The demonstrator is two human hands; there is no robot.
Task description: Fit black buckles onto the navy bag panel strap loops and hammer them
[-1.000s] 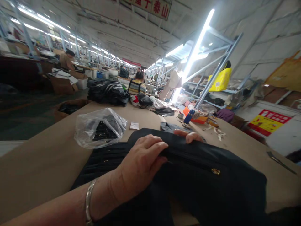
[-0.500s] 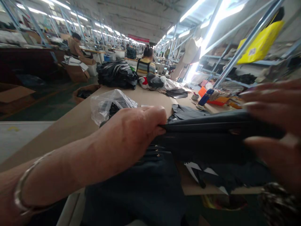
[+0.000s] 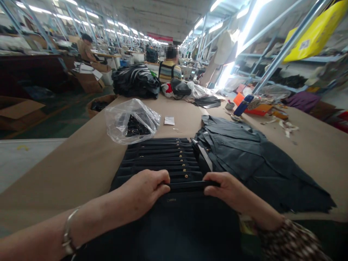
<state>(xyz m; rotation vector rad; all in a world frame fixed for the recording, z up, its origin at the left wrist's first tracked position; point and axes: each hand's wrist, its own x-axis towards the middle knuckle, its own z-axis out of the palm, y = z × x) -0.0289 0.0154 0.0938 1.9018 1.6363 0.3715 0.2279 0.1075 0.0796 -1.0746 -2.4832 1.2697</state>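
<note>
A black leather-like panel [image 3: 195, 228] with small gold lettering hangs at the table's front edge. My left hand [image 3: 146, 188] pinches its folded upper edge between thumb and fingers. At the right end of that edge, my right hand [image 3: 227, 188] is closed in the same way, so the edge lies straight between them. Just beyond the hands, black pieces with small gold fittings [image 3: 160, 161] lie overlapped in a stepped row. To their right spreads a pile of dark cut pieces [image 3: 244, 156]. A clear plastic bag [image 3: 116, 121] holding black parts with metal bits sits behind the row.
The brown-covered table [image 3: 89, 159] bears a small white paper [image 3: 169, 120], a blue object [image 3: 243, 105] and an orange box [image 3: 258, 110]. A large black heap [image 3: 136, 81] lies at the far end. Beyond it sits a person [image 3: 170, 70]. Cartons [image 3: 21, 108] stand left.
The panel's edge has come down from above the table to its front edge. My right hand, blurred and spread before, now grips the edge. The stepped row has come into full view.
</note>
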